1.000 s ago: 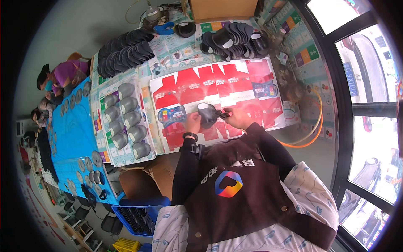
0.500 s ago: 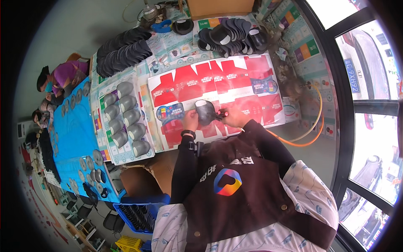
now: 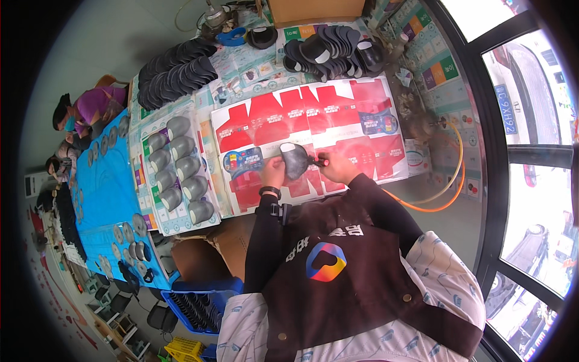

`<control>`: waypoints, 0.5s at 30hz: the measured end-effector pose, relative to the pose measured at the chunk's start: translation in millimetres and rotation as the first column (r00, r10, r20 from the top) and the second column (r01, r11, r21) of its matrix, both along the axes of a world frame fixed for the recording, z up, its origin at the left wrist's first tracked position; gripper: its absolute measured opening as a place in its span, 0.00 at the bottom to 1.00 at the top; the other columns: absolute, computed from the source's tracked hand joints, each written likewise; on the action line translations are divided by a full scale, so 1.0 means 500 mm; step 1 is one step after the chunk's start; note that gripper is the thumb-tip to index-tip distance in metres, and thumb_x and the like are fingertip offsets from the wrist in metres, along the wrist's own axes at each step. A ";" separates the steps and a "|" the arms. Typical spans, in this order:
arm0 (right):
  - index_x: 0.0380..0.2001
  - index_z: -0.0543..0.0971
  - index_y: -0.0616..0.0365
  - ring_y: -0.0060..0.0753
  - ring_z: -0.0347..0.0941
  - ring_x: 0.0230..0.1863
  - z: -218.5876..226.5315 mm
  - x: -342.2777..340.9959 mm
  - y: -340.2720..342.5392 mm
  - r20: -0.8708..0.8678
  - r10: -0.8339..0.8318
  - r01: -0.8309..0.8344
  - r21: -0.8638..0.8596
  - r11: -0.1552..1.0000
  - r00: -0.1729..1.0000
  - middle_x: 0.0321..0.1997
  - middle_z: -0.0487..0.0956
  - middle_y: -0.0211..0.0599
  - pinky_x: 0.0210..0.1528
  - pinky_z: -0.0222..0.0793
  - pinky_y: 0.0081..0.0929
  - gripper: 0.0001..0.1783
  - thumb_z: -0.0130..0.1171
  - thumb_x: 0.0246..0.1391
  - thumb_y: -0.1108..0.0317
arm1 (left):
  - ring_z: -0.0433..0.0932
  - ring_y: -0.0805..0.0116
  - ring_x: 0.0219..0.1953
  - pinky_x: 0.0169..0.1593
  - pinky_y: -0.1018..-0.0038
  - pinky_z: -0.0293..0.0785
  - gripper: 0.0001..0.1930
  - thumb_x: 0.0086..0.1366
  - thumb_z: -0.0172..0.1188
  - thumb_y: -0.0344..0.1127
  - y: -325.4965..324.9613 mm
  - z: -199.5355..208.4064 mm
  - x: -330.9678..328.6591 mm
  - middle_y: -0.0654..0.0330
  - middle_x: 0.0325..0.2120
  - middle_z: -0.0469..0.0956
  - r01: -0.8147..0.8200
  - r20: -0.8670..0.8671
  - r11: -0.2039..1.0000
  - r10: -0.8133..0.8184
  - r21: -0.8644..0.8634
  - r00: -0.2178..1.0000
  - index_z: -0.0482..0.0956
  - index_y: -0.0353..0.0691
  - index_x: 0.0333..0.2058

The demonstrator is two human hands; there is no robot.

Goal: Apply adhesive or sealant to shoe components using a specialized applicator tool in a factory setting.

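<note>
Two hands work toward the near edge of the bench (image 3: 241,90), the left hand (image 3: 273,172) gripping a dark cupped piece (image 3: 294,161) over a red-printed sheet (image 3: 338,136), the right hand (image 3: 338,168) closed around a small tool (image 3: 318,161) at the piece's side, apparently mid-work there, the next move likely needing steadiness.

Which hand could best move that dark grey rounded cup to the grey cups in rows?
Probably the left hand: it holds the dark rounded cup at its left edge, nearer the grey cups; the right hand holds a black, red-tipped tool.
</note>
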State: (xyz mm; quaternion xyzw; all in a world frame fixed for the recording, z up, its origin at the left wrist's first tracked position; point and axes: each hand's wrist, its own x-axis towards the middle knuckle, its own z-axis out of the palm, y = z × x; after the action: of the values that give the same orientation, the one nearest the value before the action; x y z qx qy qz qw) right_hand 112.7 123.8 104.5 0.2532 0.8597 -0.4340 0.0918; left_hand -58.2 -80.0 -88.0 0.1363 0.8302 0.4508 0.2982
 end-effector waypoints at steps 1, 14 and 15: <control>0.42 0.83 0.61 0.67 0.78 0.43 0.000 -0.007 0.005 -0.046 -0.045 0.047 0.033 0.998 0.998 0.38 0.81 0.61 0.45 0.73 0.53 0.15 0.54 0.55 0.66 | 0.83 0.72 0.32 0.35 0.75 0.80 0.15 0.68 0.62 0.34 -0.001 0.001 0.001 0.58 0.38 0.85 -0.001 -0.001 1.000 0.001 0.000 1.000 0.80 0.36 0.51; 0.43 0.82 0.62 0.58 0.81 0.35 -0.026 0.022 0.004 0.043 0.034 -0.035 0.006 0.999 0.998 0.32 0.83 0.57 0.36 0.75 0.47 0.16 0.59 0.51 0.67 | 0.86 0.62 0.40 0.47 0.68 0.80 0.18 0.63 0.70 0.40 0.040 0.111 0.022 0.53 0.38 0.87 -0.020 -0.120 0.998 0.012 -0.066 0.993 0.82 0.34 0.46; 0.43 0.82 0.62 0.58 0.81 0.35 -0.021 0.020 0.008 0.045 0.027 -0.028 0.007 1.000 0.999 0.32 0.83 0.57 0.36 0.75 0.47 0.16 0.59 0.51 0.67 | 0.86 0.62 0.40 0.46 0.68 0.80 0.18 0.63 0.71 0.39 0.050 0.111 0.023 0.53 0.38 0.87 -0.019 -0.142 0.995 0.004 -0.101 0.990 0.82 0.34 0.46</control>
State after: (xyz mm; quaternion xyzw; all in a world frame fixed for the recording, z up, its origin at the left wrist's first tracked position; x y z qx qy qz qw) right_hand 122.5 128.0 93.9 0.2514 0.8624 -0.4238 0.1160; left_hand -46.9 -55.2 -32.4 0.1478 0.8721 0.3986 0.2422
